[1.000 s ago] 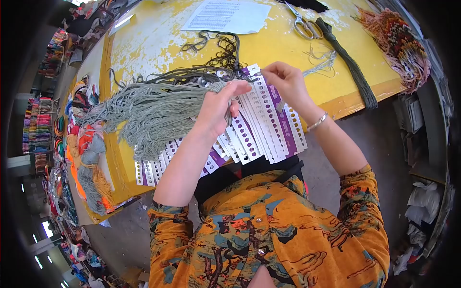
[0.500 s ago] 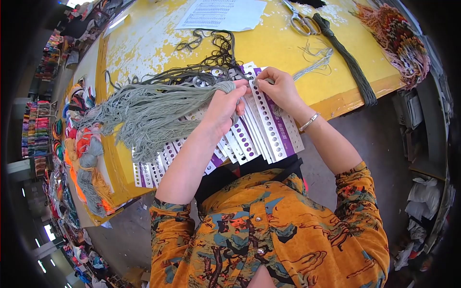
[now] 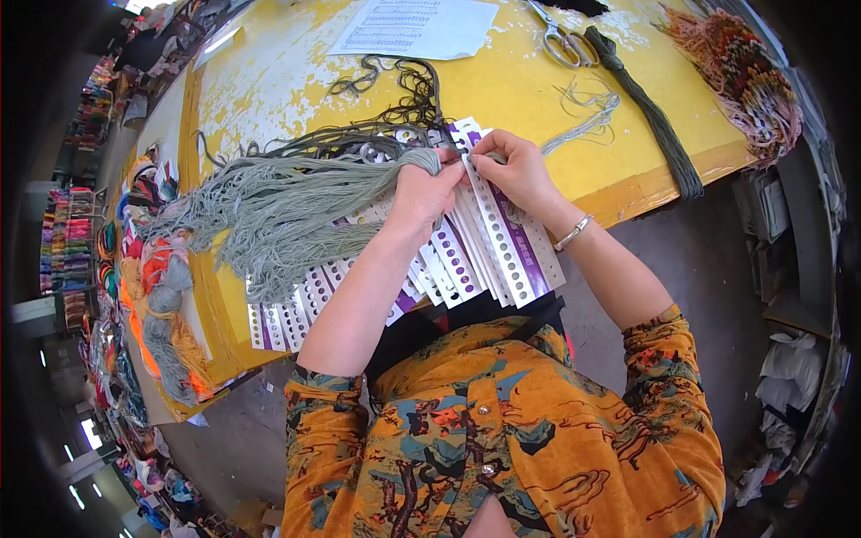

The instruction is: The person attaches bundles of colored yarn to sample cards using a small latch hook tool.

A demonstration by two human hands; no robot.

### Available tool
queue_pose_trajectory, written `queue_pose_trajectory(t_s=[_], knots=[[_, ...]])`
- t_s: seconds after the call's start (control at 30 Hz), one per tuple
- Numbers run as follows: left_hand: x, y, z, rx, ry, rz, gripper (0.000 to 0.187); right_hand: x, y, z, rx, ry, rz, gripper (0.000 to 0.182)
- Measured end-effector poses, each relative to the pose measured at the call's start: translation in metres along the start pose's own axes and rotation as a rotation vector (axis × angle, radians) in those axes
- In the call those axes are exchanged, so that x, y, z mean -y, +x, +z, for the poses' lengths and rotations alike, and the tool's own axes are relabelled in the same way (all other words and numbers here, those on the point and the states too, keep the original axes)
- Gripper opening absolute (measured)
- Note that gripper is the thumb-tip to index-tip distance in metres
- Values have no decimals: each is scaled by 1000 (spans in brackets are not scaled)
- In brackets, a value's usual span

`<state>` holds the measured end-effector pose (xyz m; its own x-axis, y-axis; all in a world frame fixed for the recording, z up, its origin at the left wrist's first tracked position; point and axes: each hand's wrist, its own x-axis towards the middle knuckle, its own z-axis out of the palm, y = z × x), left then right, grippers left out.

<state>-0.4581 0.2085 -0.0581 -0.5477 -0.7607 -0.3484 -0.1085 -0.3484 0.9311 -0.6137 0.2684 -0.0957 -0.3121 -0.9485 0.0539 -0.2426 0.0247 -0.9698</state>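
Note:
My left hand [image 3: 425,199] is closed around the looped end of a grey-green thread bundle [image 3: 296,202], whose loose strands spread left across the table. My right hand [image 3: 518,170] pinches beside it, thumb and finger at the upper end of a white and purple punched thread card [image 3: 504,238]. Some grey-green thread shows by the right fingers, but the exact spot they grip is hidden. More punched cards [image 3: 456,260] lie fanned beneath both hands, and their row runs left under the strands. Dark grey threads [image 3: 395,117] lie just beyond the cards.
The yellow table [image 3: 502,90] carries a printed sheet [image 3: 413,27], scissors [image 3: 567,47], a dark green skein [image 3: 646,112] and a few loose pale strands [image 3: 587,121]. Pink and brown yarn [image 3: 749,85] lies at the right edge. Coloured skeins [image 3: 166,305] lie at the left edge.
My right hand has shifted slightly left and down, so the two hands' fingertips are closer. The top card has tilted a little. The thread bundle stays in my left hand.

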Motion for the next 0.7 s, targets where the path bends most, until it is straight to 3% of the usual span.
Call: queue_pose_trajectory(t_s=[0.17,0.33,0.5,0.57,0.7], knots=[[0,7,-2,-17,94,-23,12,-1,2,-1,33,16,56,19],[-2,7,-19,-146,538,195,11,-1,8,-1,103,27,77,13],[-8,1,-35,-166,341,58,11,11,11,1,178,-107,73,16],[-9,-2,-36,5,45,-14,11,18,8,2,167,-284,32,18],[-6,-7,-24,216,-106,-59,13,14,9,7,140,-368,14,20]])
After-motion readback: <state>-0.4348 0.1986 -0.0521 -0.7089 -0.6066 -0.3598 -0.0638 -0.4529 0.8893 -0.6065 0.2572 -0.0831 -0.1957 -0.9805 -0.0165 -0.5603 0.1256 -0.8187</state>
